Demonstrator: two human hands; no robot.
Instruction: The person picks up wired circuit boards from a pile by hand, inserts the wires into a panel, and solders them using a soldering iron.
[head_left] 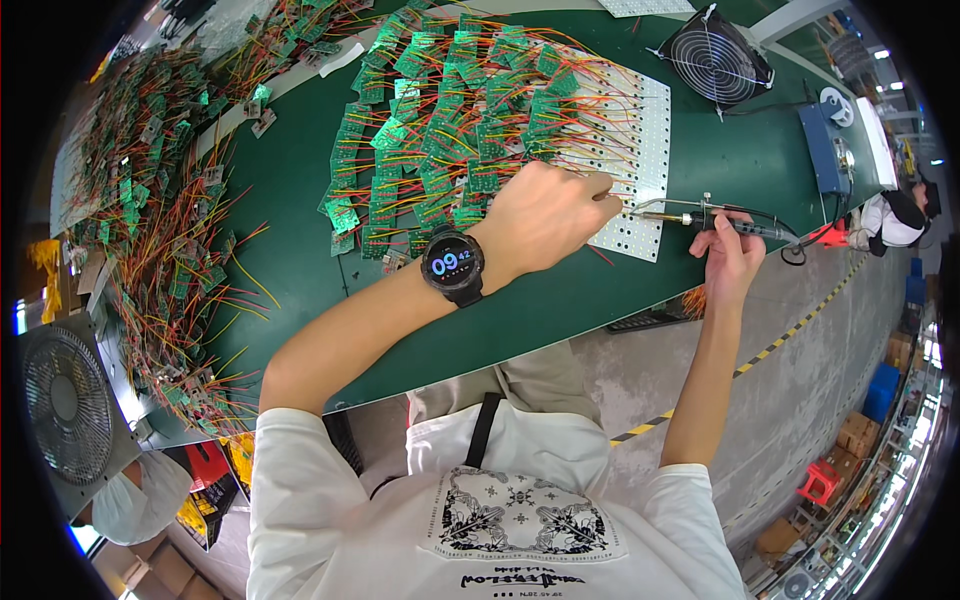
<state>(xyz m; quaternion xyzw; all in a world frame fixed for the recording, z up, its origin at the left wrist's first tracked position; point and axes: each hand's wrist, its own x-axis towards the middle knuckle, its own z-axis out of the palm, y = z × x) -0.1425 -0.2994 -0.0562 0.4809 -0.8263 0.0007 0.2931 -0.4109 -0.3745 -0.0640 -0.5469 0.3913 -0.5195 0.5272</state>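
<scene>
My right hand (pixel 730 257) grips a soldering iron (pixel 755 228) by its dark handle, and the tip points left over a white perforated board (pixel 650 130). A thin metal guide runs along the iron toward its tip. My left hand (pixel 555 215), with a black watch on the wrist, reaches across that board. Its fingers are curled together close to the iron's tip, and what they pinch is hidden. Rows of small green circuit boards (pixel 440 130) lie left of and beneath my left hand. Their red and yellow wires (pixel 595 120) stretch over the white board.
A large heap of wired circuit boards (pixel 150 200) covers the table's left side. At the back right are a black fan (pixel 706 62), a blue soldering station (pixel 822 150) and a spool (pixel 836 106). Another fan (pixel 68 400) stands at left, near a person's white sleeve (pixel 145 495).
</scene>
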